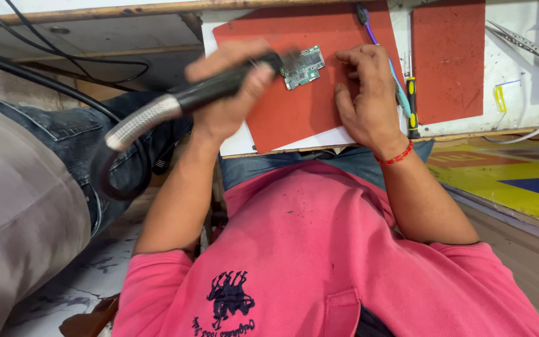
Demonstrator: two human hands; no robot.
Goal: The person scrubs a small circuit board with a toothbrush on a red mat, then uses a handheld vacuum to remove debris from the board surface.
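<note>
Green circuit board (302, 66) lies on a red mat (294, 118). Left hand (229, 87), at nine o'clock, grips a black hot-air wand (219, 87); right hand (366, 93), at three o'clock, rests with curled fingers.

Two red mats lie on the worktop (519, 93): a large one (301, 106) and a smaller one (447, 59). One green circuit board (302, 67) is there, with one black hot-air handle (219, 90), one yellow-handled screwdriver (412, 103) and one pair of tweezers (525, 43).

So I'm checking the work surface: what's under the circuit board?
The circuit board lies on a red mat, which rests on a white sheet. The board's left edge is hidden by the black tool.
</note>
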